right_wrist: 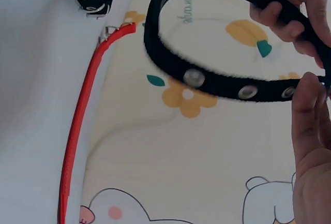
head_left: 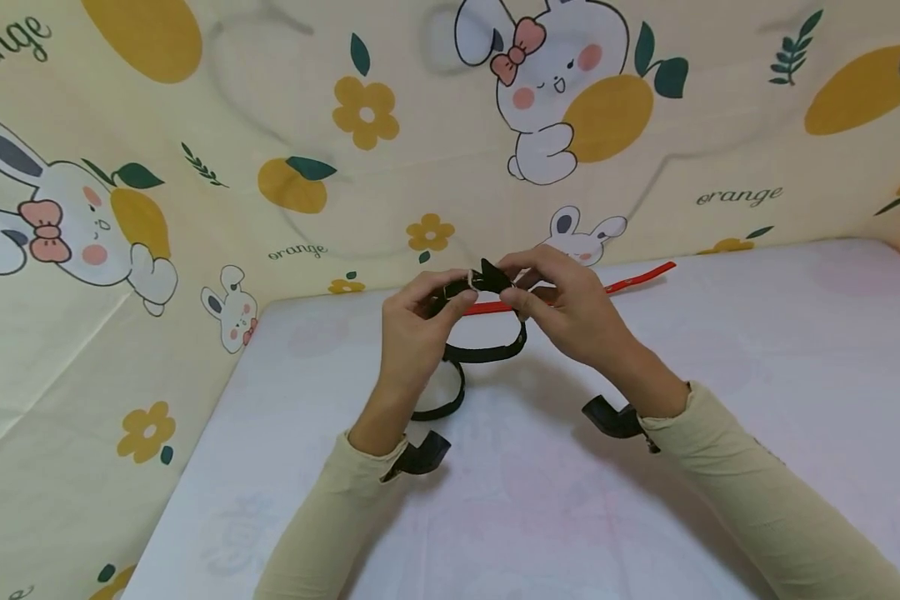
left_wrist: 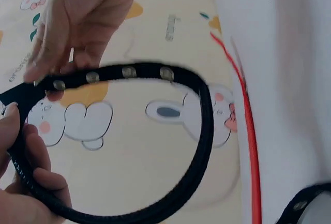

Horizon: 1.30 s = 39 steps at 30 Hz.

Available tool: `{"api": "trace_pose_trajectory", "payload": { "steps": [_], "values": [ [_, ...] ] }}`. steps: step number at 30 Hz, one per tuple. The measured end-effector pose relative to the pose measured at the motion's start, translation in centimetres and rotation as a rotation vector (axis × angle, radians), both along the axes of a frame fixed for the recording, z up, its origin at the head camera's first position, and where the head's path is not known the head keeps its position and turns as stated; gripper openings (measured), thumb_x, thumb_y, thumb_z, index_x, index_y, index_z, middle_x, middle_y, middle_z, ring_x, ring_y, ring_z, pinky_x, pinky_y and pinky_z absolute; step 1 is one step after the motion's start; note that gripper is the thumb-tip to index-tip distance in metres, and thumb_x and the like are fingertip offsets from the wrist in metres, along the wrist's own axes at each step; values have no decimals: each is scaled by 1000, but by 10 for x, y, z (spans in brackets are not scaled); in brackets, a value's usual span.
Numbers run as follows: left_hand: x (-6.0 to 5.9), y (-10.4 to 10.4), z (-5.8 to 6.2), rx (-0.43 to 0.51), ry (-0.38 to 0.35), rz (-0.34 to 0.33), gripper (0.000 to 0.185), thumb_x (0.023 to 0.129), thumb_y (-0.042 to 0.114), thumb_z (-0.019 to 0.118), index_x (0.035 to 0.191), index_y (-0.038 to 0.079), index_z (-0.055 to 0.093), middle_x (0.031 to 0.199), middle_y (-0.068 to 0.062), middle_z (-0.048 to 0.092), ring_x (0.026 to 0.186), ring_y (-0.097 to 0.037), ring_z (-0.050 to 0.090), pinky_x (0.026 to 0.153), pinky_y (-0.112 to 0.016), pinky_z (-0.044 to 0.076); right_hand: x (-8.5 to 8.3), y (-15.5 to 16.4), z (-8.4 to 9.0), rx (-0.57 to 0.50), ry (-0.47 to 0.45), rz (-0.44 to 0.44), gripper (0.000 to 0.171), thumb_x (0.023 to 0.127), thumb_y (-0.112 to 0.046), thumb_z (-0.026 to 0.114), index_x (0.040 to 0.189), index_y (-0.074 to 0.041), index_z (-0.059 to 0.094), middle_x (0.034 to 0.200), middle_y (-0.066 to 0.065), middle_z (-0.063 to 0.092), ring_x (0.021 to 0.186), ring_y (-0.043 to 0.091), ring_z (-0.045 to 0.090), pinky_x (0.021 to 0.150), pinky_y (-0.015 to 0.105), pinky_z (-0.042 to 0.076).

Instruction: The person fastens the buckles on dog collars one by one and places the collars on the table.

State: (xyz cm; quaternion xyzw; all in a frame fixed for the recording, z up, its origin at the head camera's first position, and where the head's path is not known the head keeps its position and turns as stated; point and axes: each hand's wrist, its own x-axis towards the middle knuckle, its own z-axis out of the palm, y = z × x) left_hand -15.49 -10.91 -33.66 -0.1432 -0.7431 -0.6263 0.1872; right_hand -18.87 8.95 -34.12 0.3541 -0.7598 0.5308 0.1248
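Both hands hold a black strap collar bent into a loop above the table, with a row of metal eyelets along it. My left hand grips one side near the metal ring, thumb and fingers around the strap. With thumb and fingertips, my right hand pinches the strap's other end, whose tip sticks up between the hands. In the right wrist view the collar hangs as a wide loop, its joining ends partly hidden by the fingers. The left wrist view shows the same loop and its eyelets.
On the white table, a second black collar sits looped, its buckle visible. Behind the hands lies a long red collar, stretched out straight. A patterned cloth rises at the table's back and left.
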Motion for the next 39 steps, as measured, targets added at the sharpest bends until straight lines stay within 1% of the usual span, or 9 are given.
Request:
{"api": "trace_pose_trajectory", "payload": {
  "steps": [2, 6, 10, 13, 17, 25, 31, 34, 39],
  "values": [
    [0, 1, -1, 14, 5, -19, 27, 87, 6, 74, 113, -1, 71, 106, -18, 69, 84, -10, 62, 74, -17, 51, 0, 1, 0, -7, 6, -13, 29, 92, -5, 69, 120, -5, 63, 110, 5, 64, 90, 14, 66, 72, 20, 58],
    [1, 2, -2, 23, 5, -22, 26, 88, 5, 74, 113, -1, 71, 105, -17, 68, 82, -11, 59, 70, -18, 48, 0, 1, 0, 7, 18, -44, 25, 92, -9, 70, 117, -7, 65, 109, 2, 65, 92, 11, 65, 74, 18, 57],
    [1, 1, -3, 33, 5, -34, 26, 89, 5, 73, 114, -1, 70, 106, -17, 67, 84, -13, 59, 71, -18, 48, 0, 2, 0, 54, 84, -99, 23, 92, -14, 72, 114, -13, 68, 105, -3, 68, 87, 7, 60, 72, 17, 52],
    [1, 1, -4, 39, 17, -47, 26, 89, 5, 72, 115, -1, 69, 106, -17, 67, 86, -14, 59, 73, -19, 49, 0, 2, 0, 78, 146, -135, 23, 90, -15, 74, 113, -16, 71, 101, -5, 70, 83, 6, 55, 67, 20, 47],
    [1, 1, -4, 52, 39, -61, 26, 90, 4, 71, 116, -2, 68, 106, -16, 65, 88, -15, 59, 75, -18, 50, 1, 2, 0, 95, 194, -150, 25, 88, -15, 76, 113, -18, 73, 95, -6, 70, 81, 6, 53, 64, 26, 43],
    [0, 2, -5, 67, 63, -96, 26, 89, 0, 72, 114, -4, 68, 105, -14, 62, 90, -13, 59, 76, -17, 52, 2, 2, -1, 149, 209, -182, 26, 88, -19, 76, 114, -21, 74, 93, -5, 67, 80, 8, 52, 63, 26, 39],
    [-1, 1, -7, 33, 40, -99, 28, 88, 3, 74, 115, -1, 70, 102, -8, 60, 90, -12, 61, 78, -17, 55, 3, 0, -1, 146, 213, -183, 27, 86, -19, 78, 113, -21, 75, 92, -5, 67, 81, 7, 53, 63, 28, 41],
    [-1, 2, -6, 38, 30, -97, 27, 88, 3, 74, 114, -1, 70, 102, -4, 60, 93, -12, 62, 80, -18, 55, 4, -1, 0, 144, 214, -178, 28, 85, -20, 80, 113, -21, 75, 92, -5, 66, 80, 8, 53, 62, 26, 39],
    [0, 2, -5, 61, 22, -104, 25, 90, 0, 70, 114, -4, 65, 108, -10, 59, 100, -13, 61, 84, -18, 53, 4, -2, -1, 142, 201, -170, 33, 81, -20, 84, 113, -20, 75, 92, -5, 66, 80, 10, 54, 62, 24, 37]
  ]
}}
